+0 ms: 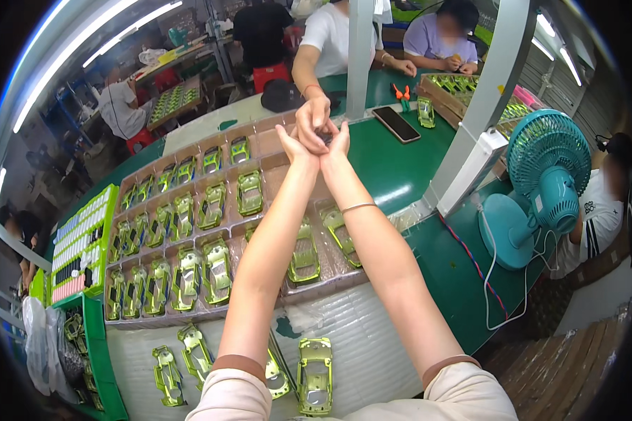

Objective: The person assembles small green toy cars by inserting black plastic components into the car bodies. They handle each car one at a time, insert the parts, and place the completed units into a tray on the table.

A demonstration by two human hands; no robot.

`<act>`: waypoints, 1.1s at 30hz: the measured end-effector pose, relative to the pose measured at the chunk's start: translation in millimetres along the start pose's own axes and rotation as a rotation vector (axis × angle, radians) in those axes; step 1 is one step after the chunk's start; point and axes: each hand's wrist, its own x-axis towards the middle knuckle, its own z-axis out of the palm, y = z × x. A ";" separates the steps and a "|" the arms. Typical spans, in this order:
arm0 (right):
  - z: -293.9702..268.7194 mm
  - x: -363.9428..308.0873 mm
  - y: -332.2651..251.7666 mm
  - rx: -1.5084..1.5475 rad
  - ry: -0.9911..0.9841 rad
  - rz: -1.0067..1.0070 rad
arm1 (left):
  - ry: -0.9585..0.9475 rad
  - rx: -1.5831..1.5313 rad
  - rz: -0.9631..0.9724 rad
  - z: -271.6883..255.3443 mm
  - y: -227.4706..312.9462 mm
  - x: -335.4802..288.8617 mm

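Note:
Stretched out ahead of me, my left hand [298, 146] and my right hand [339, 143] are joined at the wrists in a palms-up cup, thumbs apart. Small dark parts [323, 133] lie in the cup, too small to tell their kind. A co-worker's hand [312, 121] reaches in from across the table, its fingers down over my palms, hiding most of my fingers. Below my forearms is a divided tray [268, 149] with several green toy car body shells [250, 192] in its compartments.
Loose green car shells [315, 375] lie on the pale sheet nearest me. A green rack [100, 231] of small parts stands left. To the right are a phone [396, 124], orange-handled pliers [402, 97], a metal post [470, 126] and a teal fan [549, 175] with a trailing cord.

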 end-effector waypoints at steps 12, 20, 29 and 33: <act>17.6 -174.2 4.8 0.106 -0.181 -0.045 | -0.171 -0.076 0.131 -40.4 42.8 -167.6; -2.0 -345.2 -21.4 -0.056 0.135 -0.005 | -0.134 0.131 -0.006 -78.8 15.7 -315.3; -68.3 -387.3 -52.9 -0.557 0.204 -0.135 | -0.084 0.263 -0.194 -95.1 -52.6 -353.4; -68.5 -391.4 -59.6 -0.704 0.016 -0.176 | -0.018 0.341 -0.095 -101.2 -28.4 -349.3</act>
